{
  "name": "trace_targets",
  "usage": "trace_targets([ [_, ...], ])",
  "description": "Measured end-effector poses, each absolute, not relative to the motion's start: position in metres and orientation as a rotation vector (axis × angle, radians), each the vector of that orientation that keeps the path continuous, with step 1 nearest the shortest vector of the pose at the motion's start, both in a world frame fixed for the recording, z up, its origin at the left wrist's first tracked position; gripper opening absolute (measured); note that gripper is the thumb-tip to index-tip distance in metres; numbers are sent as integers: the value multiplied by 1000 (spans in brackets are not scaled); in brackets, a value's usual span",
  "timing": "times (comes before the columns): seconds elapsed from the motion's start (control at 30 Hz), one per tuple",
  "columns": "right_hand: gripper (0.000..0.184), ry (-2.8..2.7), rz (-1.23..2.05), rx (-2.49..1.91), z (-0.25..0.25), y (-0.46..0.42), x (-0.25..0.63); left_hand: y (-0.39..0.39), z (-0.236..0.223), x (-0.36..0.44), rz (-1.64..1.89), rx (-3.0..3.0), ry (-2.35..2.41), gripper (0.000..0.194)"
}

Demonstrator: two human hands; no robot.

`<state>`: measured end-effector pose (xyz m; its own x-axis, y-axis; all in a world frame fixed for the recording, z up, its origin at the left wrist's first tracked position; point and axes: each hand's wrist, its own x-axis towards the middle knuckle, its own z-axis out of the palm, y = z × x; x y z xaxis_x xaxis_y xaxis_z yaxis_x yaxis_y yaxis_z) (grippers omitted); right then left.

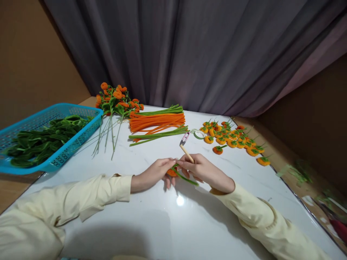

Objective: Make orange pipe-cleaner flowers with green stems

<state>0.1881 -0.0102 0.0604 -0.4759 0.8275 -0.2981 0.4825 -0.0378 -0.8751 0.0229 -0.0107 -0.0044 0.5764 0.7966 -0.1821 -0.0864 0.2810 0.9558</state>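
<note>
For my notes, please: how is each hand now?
Left hand: closed, holding a small orange flower.
Right hand: closed, holding a wooden stick.

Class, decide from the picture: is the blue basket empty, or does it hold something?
Not empty: green fuzzy pieces lie heaped inside the basket.

Tabletop craft workspace with pipe-cleaner bundles [157,122], curtain [173,50].

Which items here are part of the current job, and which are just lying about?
Job, likely:
- orange piece, green strip, wooden stick, all in hand
- orange stems, leaves, snips

Lying about, probably:
- green scraps beyond the table's right edge
</note>
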Motion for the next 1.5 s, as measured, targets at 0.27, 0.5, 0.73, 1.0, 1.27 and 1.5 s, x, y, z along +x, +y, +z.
trace_targets([
  [0.27,23,-2327,755,-1397,71,0,213,6,0,14,420,743,602,24],
  [0.5,42,-2389,632,-1338,119,-27,232,-2,-1,19,624,829,648,28],
  [0.73,24,-2551,1042,-1435,100,-34,217,-3,4,18,764,808,602,25],
  [1.0,35,-2840,357,-1472,78,-22,220,-4,5,14,755,1274,687,33],
  [1.27,54,-3144,41,-1515,87,-39,209,-10,-2,12,717,1512,704,31],
  [1.5,55,-3157,-175,-1412,88,-42,208,-12,2,12,688,1545,709,26],
])
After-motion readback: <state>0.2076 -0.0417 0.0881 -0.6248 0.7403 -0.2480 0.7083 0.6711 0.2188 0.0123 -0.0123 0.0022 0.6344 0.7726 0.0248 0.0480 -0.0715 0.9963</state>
